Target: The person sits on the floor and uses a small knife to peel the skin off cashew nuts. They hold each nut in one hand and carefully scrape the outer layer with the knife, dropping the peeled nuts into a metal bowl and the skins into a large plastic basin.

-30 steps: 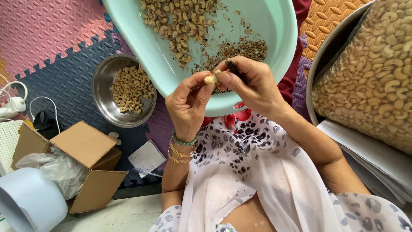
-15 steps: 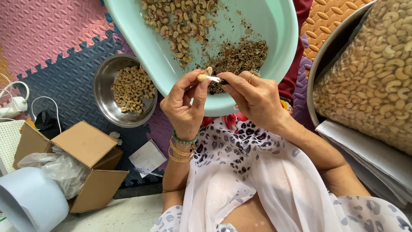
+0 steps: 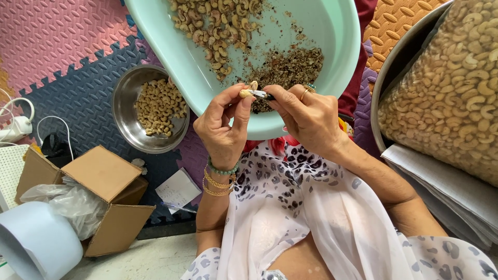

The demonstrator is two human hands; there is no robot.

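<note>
Foam-mat floor point(image 3: 67, 41) is crowded: left hand point(image 3: 223, 124) pinches a cashew point(image 3: 245, 93), right hand point(image 3: 306, 116) grips a small blade point(image 3: 259, 94) over the mint basin's point(image 3: 332, 31) near rim, steel bowl point(image 3: 124, 111) left.

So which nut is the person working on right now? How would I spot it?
Find the big mint-green basin at the top, then its near rim, where the two hands meet. The nut is pinched in the left hand's fingertips, against a small blade in the right hand. It is the only one lifted out.
</note>
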